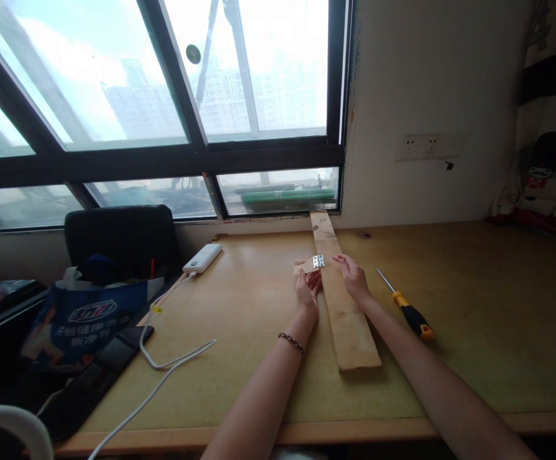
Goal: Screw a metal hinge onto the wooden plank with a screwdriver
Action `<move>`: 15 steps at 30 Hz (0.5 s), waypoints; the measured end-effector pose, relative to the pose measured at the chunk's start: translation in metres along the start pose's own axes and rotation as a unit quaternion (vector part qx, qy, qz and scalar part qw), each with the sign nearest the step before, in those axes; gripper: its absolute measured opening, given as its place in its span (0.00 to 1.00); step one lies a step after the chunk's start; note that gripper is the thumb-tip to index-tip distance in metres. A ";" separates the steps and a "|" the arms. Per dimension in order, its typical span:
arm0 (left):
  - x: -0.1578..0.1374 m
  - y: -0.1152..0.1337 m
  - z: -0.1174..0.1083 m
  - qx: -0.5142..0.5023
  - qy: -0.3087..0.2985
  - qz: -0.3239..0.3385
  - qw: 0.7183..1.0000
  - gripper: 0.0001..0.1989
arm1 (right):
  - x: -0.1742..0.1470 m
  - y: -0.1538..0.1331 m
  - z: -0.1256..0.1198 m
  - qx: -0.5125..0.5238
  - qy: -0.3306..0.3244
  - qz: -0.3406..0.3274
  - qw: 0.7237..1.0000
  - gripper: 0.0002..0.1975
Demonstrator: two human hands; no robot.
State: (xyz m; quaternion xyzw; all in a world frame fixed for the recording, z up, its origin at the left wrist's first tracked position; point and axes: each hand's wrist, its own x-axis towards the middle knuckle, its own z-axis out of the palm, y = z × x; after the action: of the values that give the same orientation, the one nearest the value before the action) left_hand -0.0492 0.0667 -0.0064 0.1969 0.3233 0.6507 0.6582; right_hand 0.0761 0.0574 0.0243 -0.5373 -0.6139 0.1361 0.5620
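A long wooden board [349, 319] lies lengthwise on the table, its far end near the window sill. A silver hinge [318, 261] spans the board's left edge and a small wooden piece [301, 268] beside it. My left hand [308, 289] is closed on that small piece, fingers partly hidden under it. On the board's right edge rests my right hand [353, 276], its fingers extended toward the hinge; I see nothing held in it. To the right lies a screwdriver [408, 310] with a yellow and black handle, its tip pointing away from me.
A white power bank [203, 258] with a white cable [182, 361] lies on the left of the wooden table [253, 358]. Beyond the table's left edge are a black chair [120, 236] and a blue bag [90, 319]. The window and wall bound the far side.
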 end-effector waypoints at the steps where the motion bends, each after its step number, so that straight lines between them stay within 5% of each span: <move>1: -0.001 0.001 0.000 -0.007 0.004 -0.005 1.000 0.20 | 0.000 0.000 0.000 -0.001 0.002 0.000 1.000 0.17; 15: -0.003 0.003 0.001 -0.055 0.020 -0.045 0.997 0.13 | 0.000 0.002 0.001 -0.020 0.016 -0.001 1.000 0.17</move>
State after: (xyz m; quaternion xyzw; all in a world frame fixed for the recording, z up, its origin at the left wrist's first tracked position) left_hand -0.0507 0.0641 -0.0036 0.1324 0.3089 0.6411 0.6899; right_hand 0.0762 0.0587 0.0221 -0.5498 -0.6081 0.1145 0.5611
